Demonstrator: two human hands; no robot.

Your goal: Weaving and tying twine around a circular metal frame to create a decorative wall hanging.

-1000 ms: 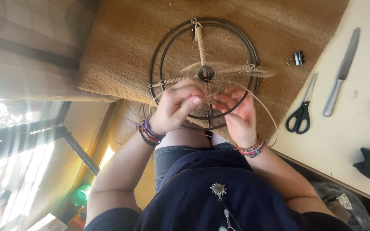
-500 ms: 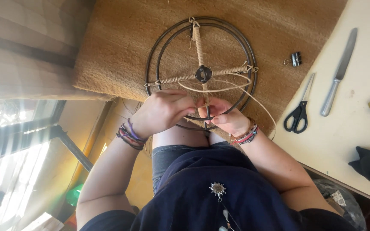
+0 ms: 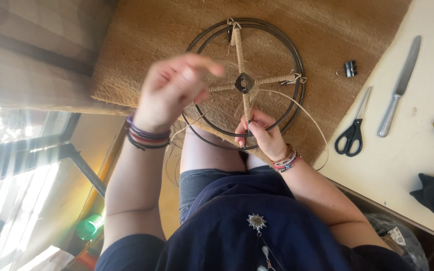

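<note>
metal ring frame w/ cord-wrapped spokes lies on woven mat, partly over the person's knees. right hand pinched shut on the near spoke and thin cord, which loops out to the right. left hand raised above the frame, blurred, fingers curled; seems to pull the cord but can't tell for sure. near rim hidden by hands. just right: binder clip on mat; scissors, knife on counter. dark object at right edge cut off.
</note>
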